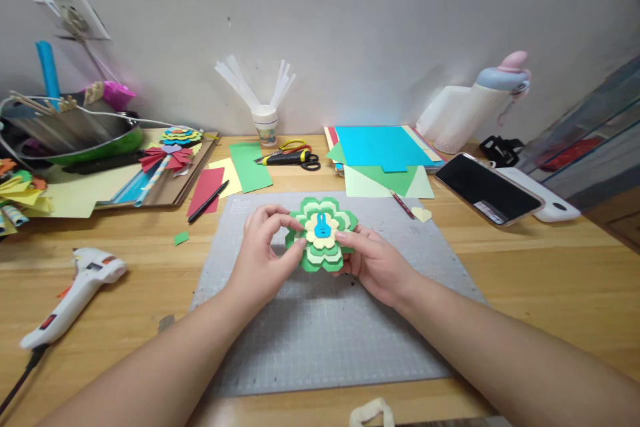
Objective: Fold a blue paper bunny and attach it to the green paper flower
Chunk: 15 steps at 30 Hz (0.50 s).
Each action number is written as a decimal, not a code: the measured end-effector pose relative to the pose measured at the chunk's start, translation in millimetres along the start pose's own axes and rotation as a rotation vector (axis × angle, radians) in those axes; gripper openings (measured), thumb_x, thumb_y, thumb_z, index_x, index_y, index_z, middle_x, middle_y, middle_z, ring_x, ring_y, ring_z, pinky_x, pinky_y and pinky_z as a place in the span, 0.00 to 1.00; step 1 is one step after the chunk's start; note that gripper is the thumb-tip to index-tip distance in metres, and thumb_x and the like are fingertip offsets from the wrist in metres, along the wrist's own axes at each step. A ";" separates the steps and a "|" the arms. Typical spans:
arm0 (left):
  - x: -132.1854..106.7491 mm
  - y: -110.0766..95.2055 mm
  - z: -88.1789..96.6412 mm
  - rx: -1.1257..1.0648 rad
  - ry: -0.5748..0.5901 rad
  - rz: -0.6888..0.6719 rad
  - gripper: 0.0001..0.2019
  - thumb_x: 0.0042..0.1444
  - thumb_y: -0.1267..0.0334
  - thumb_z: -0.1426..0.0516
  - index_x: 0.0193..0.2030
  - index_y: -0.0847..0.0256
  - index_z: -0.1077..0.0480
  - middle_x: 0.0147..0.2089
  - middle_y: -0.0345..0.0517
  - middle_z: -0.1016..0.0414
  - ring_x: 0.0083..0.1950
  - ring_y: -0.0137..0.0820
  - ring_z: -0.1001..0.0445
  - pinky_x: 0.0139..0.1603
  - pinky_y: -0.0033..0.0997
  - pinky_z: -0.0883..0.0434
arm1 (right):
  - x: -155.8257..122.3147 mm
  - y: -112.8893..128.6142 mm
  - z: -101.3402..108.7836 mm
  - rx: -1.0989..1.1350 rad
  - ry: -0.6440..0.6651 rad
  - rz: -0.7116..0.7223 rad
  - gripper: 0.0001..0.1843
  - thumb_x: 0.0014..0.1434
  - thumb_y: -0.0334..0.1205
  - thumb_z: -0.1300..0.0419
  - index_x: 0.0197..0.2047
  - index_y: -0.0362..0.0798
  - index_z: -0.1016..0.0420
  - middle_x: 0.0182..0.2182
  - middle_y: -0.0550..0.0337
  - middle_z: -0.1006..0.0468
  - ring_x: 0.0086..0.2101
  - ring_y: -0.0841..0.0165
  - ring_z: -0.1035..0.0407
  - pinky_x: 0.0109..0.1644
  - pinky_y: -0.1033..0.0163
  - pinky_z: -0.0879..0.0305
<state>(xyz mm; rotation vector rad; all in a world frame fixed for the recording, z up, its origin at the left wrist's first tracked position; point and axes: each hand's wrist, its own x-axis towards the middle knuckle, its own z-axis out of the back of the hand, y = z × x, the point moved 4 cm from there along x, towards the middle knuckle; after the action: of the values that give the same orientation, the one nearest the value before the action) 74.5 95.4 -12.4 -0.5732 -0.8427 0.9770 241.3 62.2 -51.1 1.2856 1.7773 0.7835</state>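
A layered paper flower (327,259) in green, pale green and cream is held up above the grey cutting mat (320,340). At its centre sits a blue paper rabbit head (323,229) with a small drawn face. My left hand (270,247) pinches the flower's left petals between thumb and fingers. On the right side, my right hand (375,257) grips it with the thumb on the front and the fingers behind, partly hidden.
A glue gun (75,293) lies at the left, its cord running off the near edge. Behind the mat are a black pen (209,201), a utility knife (285,158), scissors (313,163), a paper cup of white sticks (265,125) and coloured paper (385,145). A phone (487,187) rests at the right.
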 end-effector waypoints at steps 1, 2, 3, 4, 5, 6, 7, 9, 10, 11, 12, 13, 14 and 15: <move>0.1 -0.8 0.4 0.015 -0.005 -0.007 0.04 0.53 0.64 0.41 0.36 0.55 0.29 0.47 0.45 0.35 0.54 0.39 0.35 0.59 0.45 0.41 | -0.3 0.4 -0.3 -0.003 0.001 0.003 0.14 0.54 0.43 0.34 0.43 0.46 0.25 0.28 0.60 0.21 0.25 0.71 0.29 0.25 0.68 0.31; 0.2 -1.6 0.7 0.028 -0.009 -0.013 0.03 0.53 0.63 0.41 0.36 0.55 0.29 0.47 0.45 0.35 0.54 0.39 0.35 0.59 0.45 0.41 | -0.6 0.8 -0.5 -0.007 0.002 0.007 0.14 0.54 0.43 0.34 0.43 0.46 0.25 0.27 0.61 0.22 0.25 0.71 0.30 0.25 0.68 0.31; 0.3 -2.3 0.9 0.039 -0.011 -0.020 0.03 0.53 0.63 0.41 0.36 0.55 0.29 0.47 0.45 0.35 0.54 0.40 0.35 0.59 0.45 0.41 | -0.9 1.2 -0.6 -0.012 0.002 0.012 0.15 0.54 0.44 0.34 0.43 0.46 0.25 0.27 0.61 0.23 0.24 0.71 0.30 0.25 0.68 0.31; 0.3 -3.0 1.2 0.047 -0.013 -0.025 0.04 0.53 0.64 0.41 0.36 0.55 0.29 0.47 0.45 0.35 0.54 0.40 0.35 0.58 0.45 0.41 | -1.1 1.6 -0.8 -0.016 0.002 0.017 0.15 0.53 0.44 0.34 0.43 0.46 0.24 0.26 0.62 0.23 0.24 0.71 0.30 0.25 0.68 0.32; 0.2 -3.6 1.4 0.053 -0.015 -0.030 0.04 0.52 0.64 0.41 0.36 0.55 0.29 0.47 0.45 0.35 0.54 0.40 0.35 0.58 0.45 0.41 | -1.4 1.9 -0.9 -0.021 0.003 0.022 0.15 0.53 0.44 0.34 0.43 0.46 0.24 0.26 0.62 0.23 0.25 0.71 0.30 0.25 0.68 0.32; 0.0 -4.1 1.7 0.058 -0.015 -0.034 0.04 0.52 0.64 0.40 0.35 0.56 0.30 0.47 0.45 0.35 0.54 0.40 0.35 0.58 0.45 0.41 | -1.8 2.1 -1.0 -0.024 0.003 0.026 0.15 0.53 0.44 0.33 0.43 0.46 0.24 0.26 0.61 0.23 0.25 0.71 0.30 0.25 0.68 0.32; -0.2 -4.5 1.9 0.061 -0.015 -0.037 0.03 0.52 0.64 0.40 0.35 0.56 0.30 0.47 0.46 0.35 0.54 0.40 0.35 0.58 0.45 0.41 | -2.1 2.2 -1.2 -0.026 0.002 0.029 0.16 0.53 0.44 0.33 0.43 0.46 0.24 0.27 0.61 0.22 0.25 0.71 0.30 0.25 0.68 0.32; -0.8 -5.0 2.1 0.064 -0.010 -0.039 0.03 0.53 0.63 0.41 0.35 0.56 0.30 0.47 0.46 0.35 0.54 0.40 0.35 0.58 0.45 0.41 | -2.8 2.2 -1.6 -0.024 -0.002 0.032 0.15 0.53 0.44 0.33 0.43 0.46 0.24 0.27 0.61 0.22 0.25 0.71 0.30 0.25 0.68 0.32; -1.1 -5.1 2.0 0.065 -0.005 -0.041 0.02 0.54 0.63 0.41 0.35 0.56 0.30 0.48 0.46 0.35 0.54 0.40 0.35 0.58 0.45 0.41 | -3.0 2.1 -1.7 -0.021 -0.006 0.033 0.15 0.53 0.45 0.33 0.42 0.47 0.24 0.27 0.62 0.22 0.25 0.71 0.30 0.25 0.68 0.32; -1.3 -5.2 2.0 0.065 -0.001 -0.041 0.02 0.54 0.63 0.42 0.35 0.55 0.29 0.48 0.46 0.35 0.54 0.40 0.35 0.58 0.45 0.41 | -3.1 2.1 -1.9 -0.016 -0.009 0.033 0.15 0.53 0.45 0.33 0.42 0.47 0.24 0.27 0.62 0.23 0.25 0.72 0.30 0.25 0.68 0.32; -1.4 -5.2 2.0 0.063 0.002 -0.041 0.02 0.54 0.63 0.42 0.35 0.55 0.29 0.48 0.46 0.35 0.54 0.40 0.36 0.58 0.45 0.41 | -3.1 2.1 -2.0 -0.012 -0.011 0.032 0.15 0.53 0.45 0.33 0.42 0.47 0.24 0.27 0.62 0.22 0.25 0.72 0.30 0.25 0.68 0.32; -1.5 -5.1 1.9 0.061 0.005 -0.041 0.03 0.54 0.63 0.42 0.36 0.55 0.29 0.48 0.46 0.35 0.55 0.40 0.36 0.58 0.45 0.41 | -2.9 2.1 -2.2 -0.008 -0.011 0.031 0.15 0.53 0.45 0.33 0.42 0.47 0.24 0.27 0.62 0.22 0.25 0.72 0.30 0.25 0.68 0.32; -1.4 -5.0 1.7 0.058 0.007 -0.040 0.03 0.54 0.63 0.42 0.36 0.55 0.29 0.48 0.46 0.35 0.55 0.40 0.36 0.58 0.45 0.41 | -2.6 2.1 -2.3 -0.004 -0.008 0.030 0.15 0.53 0.45 0.33 0.42 0.47 0.24 0.28 0.62 0.22 0.25 0.72 0.30 0.25 0.68 0.32; -1.4 -4.8 1.3 0.054 0.009 -0.039 0.03 0.54 0.63 0.42 0.37 0.55 0.29 0.48 0.46 0.35 0.55 0.39 0.35 0.58 0.45 0.40 | -2.2 2.1 -2.4 -0.002 -0.003 0.027 0.15 0.53 0.45 0.33 0.42 0.47 0.24 0.29 0.61 0.21 0.25 0.72 0.30 0.26 0.68 0.32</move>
<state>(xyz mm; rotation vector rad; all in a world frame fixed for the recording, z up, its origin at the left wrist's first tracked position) 75.3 92.1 -8.6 -0.5127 -0.8141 0.9586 240.6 60.6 -47.7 1.3114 1.7601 0.7980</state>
